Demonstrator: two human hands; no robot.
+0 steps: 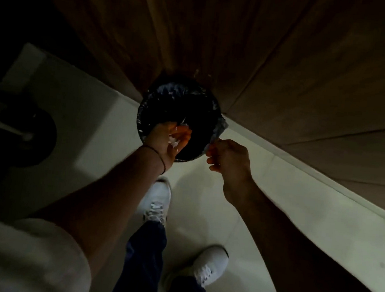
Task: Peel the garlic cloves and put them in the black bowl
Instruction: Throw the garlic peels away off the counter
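Centre of frame, over a black-lined bin (205, 100): left hand (161, 143) cupped around white garlic peel scraps (172, 142). Just right, apart from it, right hand (229, 160) at the bin's rim with curled fingers; grip unclear.

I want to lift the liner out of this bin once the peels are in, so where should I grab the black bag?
Pinch the black bag by the loose crinkled flap sticking out past its right rim. Come from the right: the wooden cabinet stands right behind, and your left hand, cupping peels, covers the near-left rim.
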